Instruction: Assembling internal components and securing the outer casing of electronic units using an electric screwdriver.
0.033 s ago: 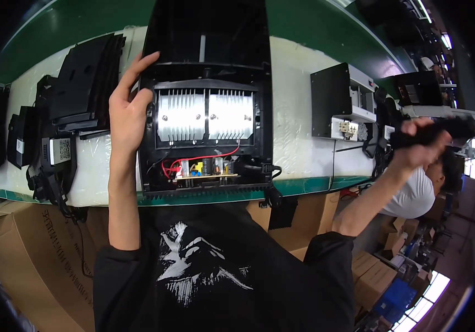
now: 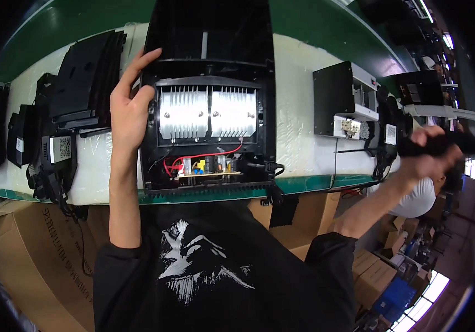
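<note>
A black housing (image 2: 265, 133) stands before me on the bench, a glossy black panel (image 2: 237, 33) rising at its far end. Inside are two silver finned heat sinks (image 2: 183, 119), side by side. A small circuit board (image 2: 207, 176) with red wires (image 2: 215, 150) sits at the near end. My left hand (image 2: 128, 116) grips the housing's left edge; thumb and index finger show, the other fingers are hidden. Out to the far right, my right hand (image 2: 435, 159) is closed round a dark object (image 2: 431, 145), too blurred to name.
Black panels (image 2: 85, 77) lean in a stack on the left, beside black parts with cables (image 2: 60, 149). A black and white box (image 2: 334, 97) stands right. Cardboard boxes (image 2: 24, 249) lie below the bench edge. A person in white (image 2: 417, 200) is at the right.
My right hand has moved a little further right and down with the dark object. My left hand keeps its place on the housing.
</note>
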Tool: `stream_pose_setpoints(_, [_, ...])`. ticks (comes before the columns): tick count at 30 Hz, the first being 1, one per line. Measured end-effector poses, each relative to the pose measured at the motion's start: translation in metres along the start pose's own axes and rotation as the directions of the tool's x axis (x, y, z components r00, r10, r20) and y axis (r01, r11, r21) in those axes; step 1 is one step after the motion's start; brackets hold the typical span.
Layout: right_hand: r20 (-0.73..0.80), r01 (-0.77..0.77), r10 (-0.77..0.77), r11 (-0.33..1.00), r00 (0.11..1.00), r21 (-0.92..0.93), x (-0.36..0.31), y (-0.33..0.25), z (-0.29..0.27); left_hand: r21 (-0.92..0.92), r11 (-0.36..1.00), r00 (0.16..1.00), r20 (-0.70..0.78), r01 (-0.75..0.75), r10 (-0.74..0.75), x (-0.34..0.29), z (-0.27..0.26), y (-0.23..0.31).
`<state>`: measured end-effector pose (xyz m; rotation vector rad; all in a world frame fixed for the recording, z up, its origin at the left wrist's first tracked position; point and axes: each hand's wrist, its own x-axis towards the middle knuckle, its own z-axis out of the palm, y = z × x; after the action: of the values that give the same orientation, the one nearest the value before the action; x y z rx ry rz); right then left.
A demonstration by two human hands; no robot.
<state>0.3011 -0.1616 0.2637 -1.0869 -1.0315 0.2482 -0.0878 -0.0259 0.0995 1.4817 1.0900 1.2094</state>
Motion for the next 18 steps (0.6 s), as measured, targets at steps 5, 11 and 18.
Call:
stream_pose_setpoints(5, [0.259,0.067,-0.172,0.927,0.950,0.369,-0.015,-0.112,-0.040,-0.060,0.998,1.000,0.018,-0.021,0.022,0.001,-0.001,-0.002])
stream_pose_setpoints(11, [0.070,0.124,-0.469,0.370,0.880,0.921,-0.075,-0.108,0.055,-0.044,0.999,1.000,0.000,0.019,-0.019,-0.002,-0.003,-0.006])
stream_pose_setpoints(18, [0.312,0.083,-0.404,0.713,0.860,0.696,-0.095,-0.082,0.105,-0.044,0.999,1.000,0.015,0.020,-0.019,-0.001,0.000,-0.004])
